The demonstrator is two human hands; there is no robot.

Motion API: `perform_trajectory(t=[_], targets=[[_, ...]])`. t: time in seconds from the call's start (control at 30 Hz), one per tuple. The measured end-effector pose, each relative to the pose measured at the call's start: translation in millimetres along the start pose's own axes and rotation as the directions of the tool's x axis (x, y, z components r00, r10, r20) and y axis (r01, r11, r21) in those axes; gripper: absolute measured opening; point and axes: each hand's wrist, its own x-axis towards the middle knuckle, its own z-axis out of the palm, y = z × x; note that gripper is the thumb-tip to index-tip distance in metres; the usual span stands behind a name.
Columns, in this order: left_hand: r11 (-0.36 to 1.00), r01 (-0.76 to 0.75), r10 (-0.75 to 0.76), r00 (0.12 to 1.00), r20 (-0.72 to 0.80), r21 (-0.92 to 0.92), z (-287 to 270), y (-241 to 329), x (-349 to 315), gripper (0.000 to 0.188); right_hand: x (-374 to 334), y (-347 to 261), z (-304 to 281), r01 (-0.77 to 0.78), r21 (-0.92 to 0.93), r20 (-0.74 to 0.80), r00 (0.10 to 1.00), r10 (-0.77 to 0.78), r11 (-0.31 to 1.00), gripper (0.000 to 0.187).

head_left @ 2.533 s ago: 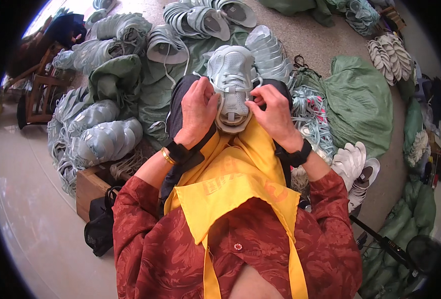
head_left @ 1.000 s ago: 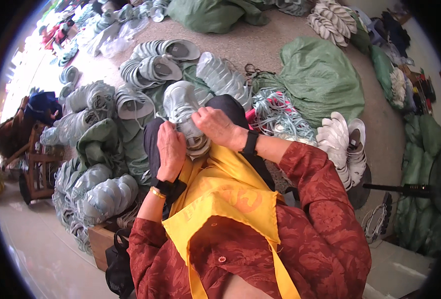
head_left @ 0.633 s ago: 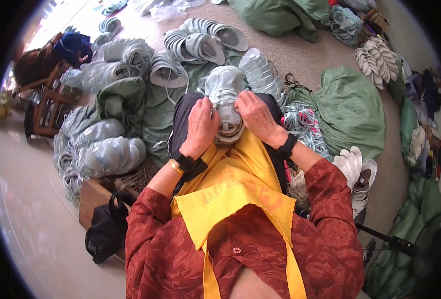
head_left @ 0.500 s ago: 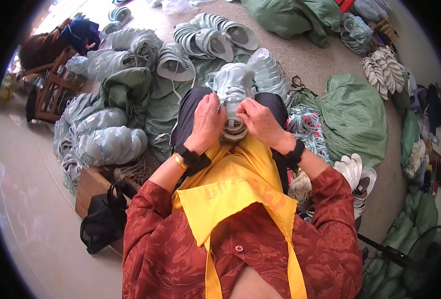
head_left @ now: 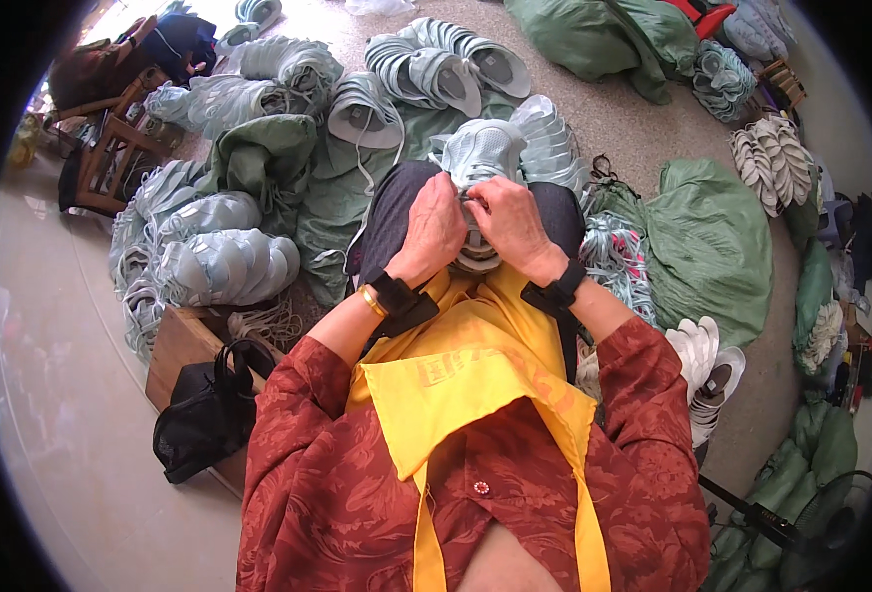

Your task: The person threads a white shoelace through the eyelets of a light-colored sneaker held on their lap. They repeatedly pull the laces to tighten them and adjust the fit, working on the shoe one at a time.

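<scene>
A pale blue-grey shoe upper (head_left: 485,146) rests on my lap between my knees, its toe pointing away from me. My left hand (head_left: 430,233) is closed in a pinch at the left side of its lacing area. Beside it, my right hand (head_left: 517,225) pinches at the right side, the fingertips close to those of the left. Both seem to hold the shoelace, though the fingers cover most of it. The heel end of the upper shows below my wrists, over a yellow apron (head_left: 475,380).
Nested stacks of pale uppers (head_left: 229,268) lie at left, with more uppers (head_left: 446,69) ahead on green cloth. A wooden box (head_left: 184,345) with a black bag (head_left: 204,419) stands at lower left. A bundle of laces (head_left: 616,261) and a green sack (head_left: 707,247) are at right.
My hands have drawn closer together over the lacing area, the right one moving inward and slightly farther up the upper. The whole view has shifted a little.
</scene>
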Motion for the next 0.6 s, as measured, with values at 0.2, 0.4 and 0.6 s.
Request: perform_trajectory(t=[0.2,0.4,0.6], targets=[[0.997,0.052,-0.052,0.999,0.01,-0.056,-5.5,2.7,0.5,0.015,4.5,0.5,7.9,-0.012,-0.06,0.006,1.0,0.012,0.998,0.008],[0.994,0.085,-0.083,0.996,0.033,-0.073,-18.6,16.5,3.7,0.015,-6.8,1.6,-23.6,-0.066,0.04,-0.01,0.998,0.066,0.997,0.008],[0.995,0.068,-0.067,0.998,0.02,-0.074,-20.5,12.5,-1.3,0.014,-16.5,-59.8,-141.6,-0.353,0.658,0.238,0.936,0.26,0.666,0.008]])
